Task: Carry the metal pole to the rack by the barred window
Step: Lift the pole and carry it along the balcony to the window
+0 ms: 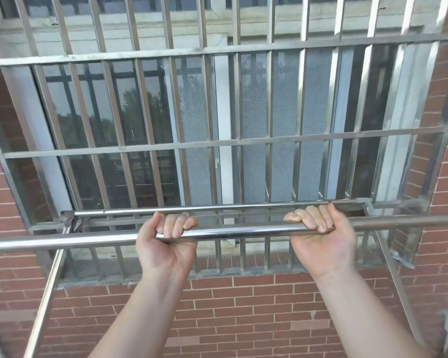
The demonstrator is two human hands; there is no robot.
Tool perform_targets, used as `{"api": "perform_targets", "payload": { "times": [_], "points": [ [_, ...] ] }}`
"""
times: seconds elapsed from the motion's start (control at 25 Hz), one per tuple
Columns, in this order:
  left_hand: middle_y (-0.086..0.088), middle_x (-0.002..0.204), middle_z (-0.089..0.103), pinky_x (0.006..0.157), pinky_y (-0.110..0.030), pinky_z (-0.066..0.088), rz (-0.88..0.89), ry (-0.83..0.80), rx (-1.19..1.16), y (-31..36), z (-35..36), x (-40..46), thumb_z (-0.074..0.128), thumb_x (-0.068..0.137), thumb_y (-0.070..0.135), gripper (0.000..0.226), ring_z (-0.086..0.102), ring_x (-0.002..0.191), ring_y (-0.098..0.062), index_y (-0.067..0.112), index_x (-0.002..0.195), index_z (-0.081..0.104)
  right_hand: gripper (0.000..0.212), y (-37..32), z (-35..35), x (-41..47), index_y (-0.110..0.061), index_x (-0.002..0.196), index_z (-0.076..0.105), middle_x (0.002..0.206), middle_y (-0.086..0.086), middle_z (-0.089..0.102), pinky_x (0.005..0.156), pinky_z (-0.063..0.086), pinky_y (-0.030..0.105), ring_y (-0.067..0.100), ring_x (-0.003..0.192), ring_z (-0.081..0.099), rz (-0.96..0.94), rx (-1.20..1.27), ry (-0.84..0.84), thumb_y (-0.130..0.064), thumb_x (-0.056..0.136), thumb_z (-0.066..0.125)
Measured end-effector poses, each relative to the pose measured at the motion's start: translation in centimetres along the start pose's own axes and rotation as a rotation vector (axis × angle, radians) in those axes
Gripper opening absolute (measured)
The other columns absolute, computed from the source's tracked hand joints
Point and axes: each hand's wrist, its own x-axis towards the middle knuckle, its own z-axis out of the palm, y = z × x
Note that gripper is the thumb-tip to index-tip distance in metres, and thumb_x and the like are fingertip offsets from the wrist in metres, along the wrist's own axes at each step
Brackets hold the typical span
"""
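A long shiny metal pole (243, 232) runs horizontally across the whole view at chest height. My left hand (166, 244) grips it from below, fingers curled over the top, left of centre. My right hand (321, 236) grips it the same way, right of centre. Just beyond the pole is the steel rack (192, 209): a thin rail between two brackets, with side arms (49, 288) slanting down toward me. The barred window (225, 146) fills the wall behind the rack. The pole sits slightly nearer and lower than the rack's rail.
A red brick wall (243, 311) lies below and beside the window. The rack's right side arm (396, 280) slants down at the right. The window's steel bars stand close behind the rail, with mesh screen and dark glass behind them.
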Motion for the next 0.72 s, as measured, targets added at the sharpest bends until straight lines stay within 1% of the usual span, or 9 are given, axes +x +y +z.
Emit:
{"api": "perform_targets", "payload": {
  "times": [0.12,0.32,0.56,0.72],
  "points": [
    [0.005,0.05,0.029,0.056,-0.029,0.042,0.012,0.005,0.014,0.1,-0.1,-0.4,0.06,0.084,0.01,0.035,0.031,0.045,-0.015,0.021,0.061,0.036,0.04,0.1,0.3,-0.4,-0.024,0.059,0.041,0.049,-0.007,0.043,0.071,0.048,0.033,0.013,0.055,0.044,0.006,-0.007,0.015,-0.021,0.096,0.056],
    [0.006,0.05,0.03,0.056,-0.03,0.044,-0.016,0.033,0.0,1.4,-0.3,-1.4,0.053,0.096,0.013,0.04,0.033,0.043,-0.014,0.022,0.061,0.037,0.04,0.8,1.1,-2.3,-0.024,0.059,0.039,0.05,-0.007,0.042,0.074,0.048,0.034,0.014,0.056,0.042,0.009,0.001,0.055,-0.022,0.095,0.055],
    [0.006,0.049,0.031,0.056,-0.029,0.043,-0.014,0.032,0.049,2.4,-0.3,-4.5,0.052,0.097,0.015,0.042,0.032,0.044,-0.014,0.021,0.059,0.036,0.039,1.0,2.9,-5.9,-0.024,0.059,0.037,0.05,-0.007,0.041,0.072,0.048,0.033,0.014,0.055,0.04,-0.037,-0.026,0.123,-0.023,0.094,0.055],
    [0.006,0.048,0.031,0.056,-0.029,0.045,-0.011,0.014,0.069,2.9,-0.3,-7.8,0.053,0.095,0.015,0.042,0.032,0.044,-0.014,0.022,0.058,0.036,0.039,0.6,3.7,-8.9,-0.025,0.059,0.038,0.05,-0.008,0.042,0.073,0.046,0.032,0.012,0.056,0.041,-0.017,-0.04,0.126,-0.023,0.095,0.053]
  ]
}}
